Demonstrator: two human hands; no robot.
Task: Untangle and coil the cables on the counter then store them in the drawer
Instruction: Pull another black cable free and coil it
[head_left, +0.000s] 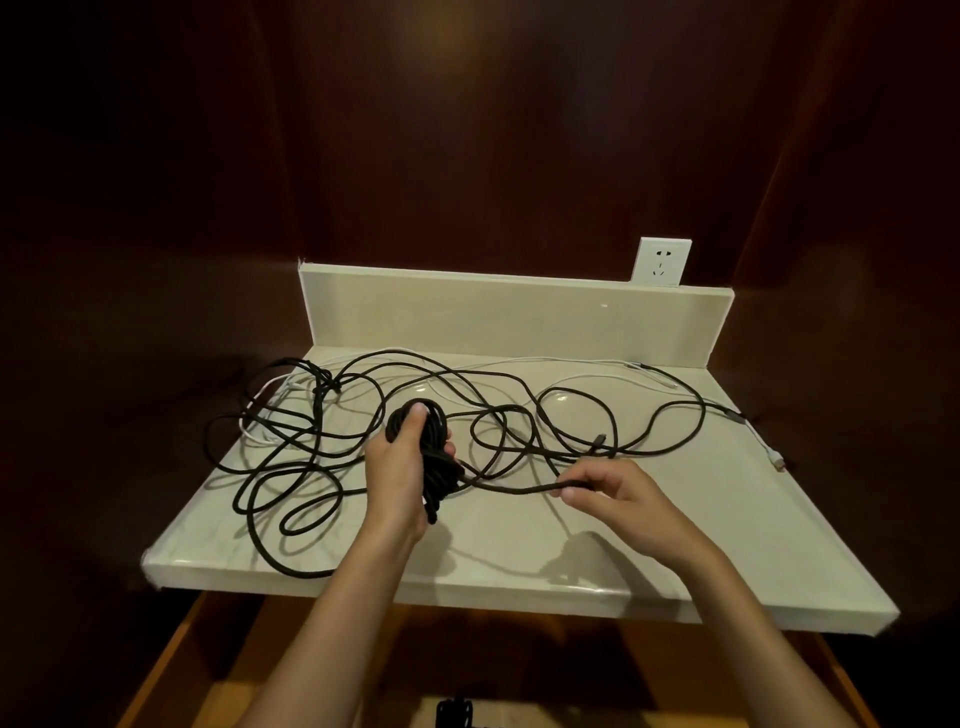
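Note:
A long black cable lies in tangled loops across the cream counter. My left hand grips a black coil of that cable, held upright above the counter's middle. From the coil a strand runs right to my right hand, which pinches it between thumb and fingers. A thin white cable trails along the back of the counter, and its plug end hangs near the right edge. More black and white loops spill over the left edge.
A low cream backsplash closes off the back of the counter, with a white wall socket above its right part. Below the front edge an open wooden drawer shows, with a small dark object inside. Dark wooden walls surround everything.

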